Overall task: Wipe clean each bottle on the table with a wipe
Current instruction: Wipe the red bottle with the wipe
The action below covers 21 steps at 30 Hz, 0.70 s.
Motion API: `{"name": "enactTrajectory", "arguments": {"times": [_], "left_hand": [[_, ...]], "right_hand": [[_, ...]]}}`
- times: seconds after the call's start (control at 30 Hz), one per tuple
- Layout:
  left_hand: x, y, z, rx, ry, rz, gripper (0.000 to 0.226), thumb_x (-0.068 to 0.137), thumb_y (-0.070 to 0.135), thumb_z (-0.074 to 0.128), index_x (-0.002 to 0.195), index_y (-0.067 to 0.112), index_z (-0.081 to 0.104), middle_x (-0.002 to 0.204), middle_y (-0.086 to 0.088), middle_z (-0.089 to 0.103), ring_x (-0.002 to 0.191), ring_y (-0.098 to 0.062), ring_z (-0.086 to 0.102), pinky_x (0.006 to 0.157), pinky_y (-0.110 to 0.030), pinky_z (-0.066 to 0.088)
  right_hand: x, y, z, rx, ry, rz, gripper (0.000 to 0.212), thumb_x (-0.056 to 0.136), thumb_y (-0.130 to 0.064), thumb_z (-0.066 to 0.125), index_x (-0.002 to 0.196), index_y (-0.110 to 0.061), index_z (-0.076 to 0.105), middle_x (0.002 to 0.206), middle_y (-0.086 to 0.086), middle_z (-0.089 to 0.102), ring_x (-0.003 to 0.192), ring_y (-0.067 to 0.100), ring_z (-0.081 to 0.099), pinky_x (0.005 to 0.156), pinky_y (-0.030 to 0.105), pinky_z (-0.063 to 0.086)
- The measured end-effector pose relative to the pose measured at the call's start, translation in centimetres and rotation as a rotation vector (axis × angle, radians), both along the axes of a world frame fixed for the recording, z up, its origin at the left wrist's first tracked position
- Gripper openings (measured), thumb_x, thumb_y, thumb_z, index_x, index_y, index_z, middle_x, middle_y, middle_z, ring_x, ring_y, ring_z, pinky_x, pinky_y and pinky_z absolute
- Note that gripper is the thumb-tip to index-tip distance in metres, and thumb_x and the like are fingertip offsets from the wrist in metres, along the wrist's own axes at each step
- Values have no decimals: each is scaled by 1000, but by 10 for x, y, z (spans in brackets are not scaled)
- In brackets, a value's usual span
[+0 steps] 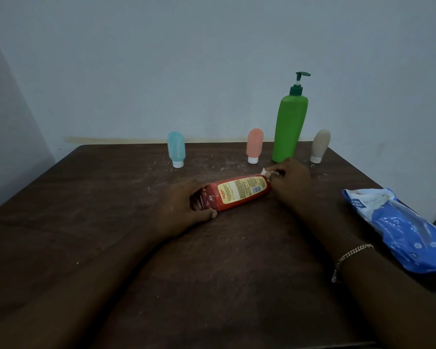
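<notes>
1. The red bottle (237,193) lies on its side in the middle of the worktop (111,222), its right end a little farther from the camera than its left.
2. Its yellow label faces up. One word on it reads roughly "Karthika", beside blocks of print too small to read and a barcode towards the right end.
3. The blue-and-white wipes pack (400,227) lies flat at the right edge of the worktop, printed "mee mee" near its far end. The rest of its writing is not legible.
4. The left grip (184,207) grasps the bottle's left end, fingers curled over the top and the thumb along the near side, hiding the cap.
5. The right grip (290,180) is clenched on a small white wipe (267,172), fingertips pinching it against the bottle's far right end. Only a crumpled corner of the wipe shows.
6. A chain bracelet (350,255) sits on the right wrist.
7. Along the back edge stand four more bottles, all upright and apart from one another:
   - a blue tube (176,148) on its white cap, at the left
   - a pink tube (254,144) on its white cap
   - a tall green pump bottle (288,127) just right of the pink one, with no readable label
   - a beige tube (320,144) on its white cap, farthest right
8. The right grip is just in front of the pump bottle's base.
9. Pale smears and specks mark the dark wood around the bottles.
</notes>
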<state>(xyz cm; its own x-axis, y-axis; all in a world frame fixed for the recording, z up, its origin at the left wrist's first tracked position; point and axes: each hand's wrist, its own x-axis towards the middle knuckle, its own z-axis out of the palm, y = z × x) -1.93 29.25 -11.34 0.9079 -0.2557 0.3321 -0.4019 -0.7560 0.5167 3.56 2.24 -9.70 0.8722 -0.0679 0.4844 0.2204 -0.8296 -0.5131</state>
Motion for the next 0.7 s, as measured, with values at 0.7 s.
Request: {"name": "enactTrajectory", "arguments": {"times": [0.7], "left_hand": [[-5,-5,4,89,-87,-23,74,81,43,79,144,21,48,133,2,58,104,1,46,72,-4,33]], "right_hand": [[-13,9,2,-63,-17,62,28,90,-32,63,111,-16,73,96,3,63,80,11,57,71,29,52]]}}
